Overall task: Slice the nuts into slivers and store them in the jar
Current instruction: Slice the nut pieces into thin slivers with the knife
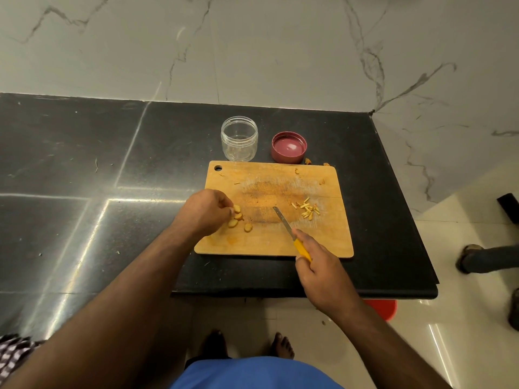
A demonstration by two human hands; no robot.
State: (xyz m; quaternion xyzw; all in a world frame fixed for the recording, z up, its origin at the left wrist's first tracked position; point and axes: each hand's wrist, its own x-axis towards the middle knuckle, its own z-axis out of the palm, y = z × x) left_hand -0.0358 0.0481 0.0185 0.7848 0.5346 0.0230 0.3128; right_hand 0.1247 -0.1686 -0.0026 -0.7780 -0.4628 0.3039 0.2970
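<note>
A wooden cutting board (269, 237) lies on the black counter. Several whole nuts (238, 219) sit at its left side, and my left hand (205, 210) has its curled fingertips on one of them. A small pile of pale slivers (307, 209) lies at the board's right. My right hand (320, 270) grips the yellow handle of a knife (284, 222), its blade pointing up and left over the board's middle, touching no nut. An empty clear jar (239, 138) stands open behind the board, with its red lid (288, 147) upside down to its right.
The black counter (112, 164) ends in a front edge just below the board and a right edge near the marble wall. Nut scraps (309, 161) lie behind the board. Another person's feet (471, 258) stand on the floor at right, near a red bucket (383, 308).
</note>
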